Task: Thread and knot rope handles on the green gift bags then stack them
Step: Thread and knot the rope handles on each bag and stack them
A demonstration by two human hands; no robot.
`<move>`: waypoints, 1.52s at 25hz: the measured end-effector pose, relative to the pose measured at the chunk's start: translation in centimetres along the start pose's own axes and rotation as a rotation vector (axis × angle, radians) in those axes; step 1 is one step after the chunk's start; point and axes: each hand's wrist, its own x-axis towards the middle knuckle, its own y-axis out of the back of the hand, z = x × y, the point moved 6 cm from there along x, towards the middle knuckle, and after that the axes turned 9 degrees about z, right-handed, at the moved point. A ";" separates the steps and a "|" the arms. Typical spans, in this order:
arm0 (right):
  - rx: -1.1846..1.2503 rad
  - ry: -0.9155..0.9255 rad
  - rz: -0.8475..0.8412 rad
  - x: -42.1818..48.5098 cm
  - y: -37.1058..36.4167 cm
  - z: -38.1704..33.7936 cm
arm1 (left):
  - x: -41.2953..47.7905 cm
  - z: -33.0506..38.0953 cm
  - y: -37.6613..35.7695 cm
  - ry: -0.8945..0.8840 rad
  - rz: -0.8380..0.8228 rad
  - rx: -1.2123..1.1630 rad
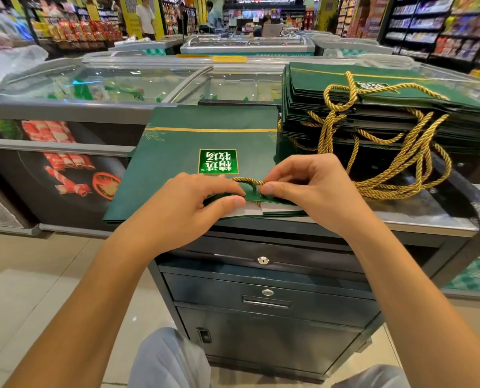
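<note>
As the rope goes in: a person's left hand (202, 203) and right hand (306, 189) meet at the near edge of a green gift bag (177, 169) lying flat on the table (429, 211), just left of the stack of finished bags (331, 79).
Left fingers: thumb and fingertips pinch the bag's top edge, where a strip of white lining shows.
Right fingers: thumb and forefinger pinch a short arc of gold rope (247, 181) rising from that edge; whether its end has passed a hole is hidden by the hands.
Stack: many green bags piled flat, their gold handles (401, 177) spilling in loops over the near side.
Under the working bag: edges of a few more flat bags show, left of the stack, with no handles visible on them.
Done: judging by the stack, a good share of bags are roped and piled.
To do: this handle looks only begun, with no knot in sight; the bag must then join the stack, and those beneath it appear to wait.
Behind the stack: glass-lidded freezers (93, 82) and shop shelves.
</note>
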 end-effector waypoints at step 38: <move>-0.075 0.096 -0.056 -0.2 0.8 0.1 | -3.1 4.1 -1.9 0.095 0.573 0.113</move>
